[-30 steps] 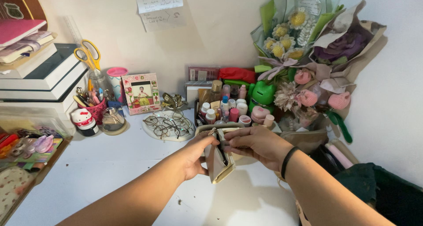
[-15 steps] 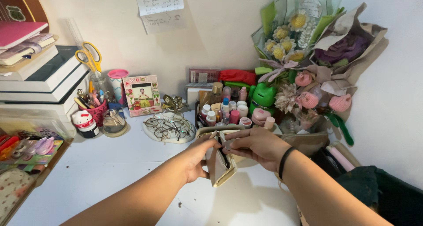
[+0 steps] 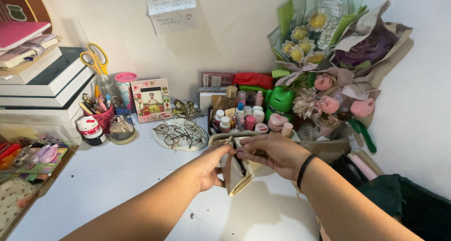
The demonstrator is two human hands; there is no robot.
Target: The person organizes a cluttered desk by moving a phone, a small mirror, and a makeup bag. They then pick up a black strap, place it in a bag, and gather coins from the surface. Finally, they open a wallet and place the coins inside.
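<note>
White desk (image 3: 117, 175) w/ clutter along the wall. My left hand (image 3: 209, 165) grips the small beige fabric pouch (image 3: 235, 173) upright above the desk, steadying it so the mouth stays open; right hand (image 3: 272, 154) fingers pinch its top edge.

Desk (image 3: 117, 175): book stack (image 3: 44, 83) far left, pen cup (image 3: 101, 116) and photo frame (image 3: 151, 100) beside it. Tray of glasses (image 3: 181, 134) centre; bottles (image 3: 237, 116) right of it, bouquet (image 3: 329, 57) in the right corner.
</note>
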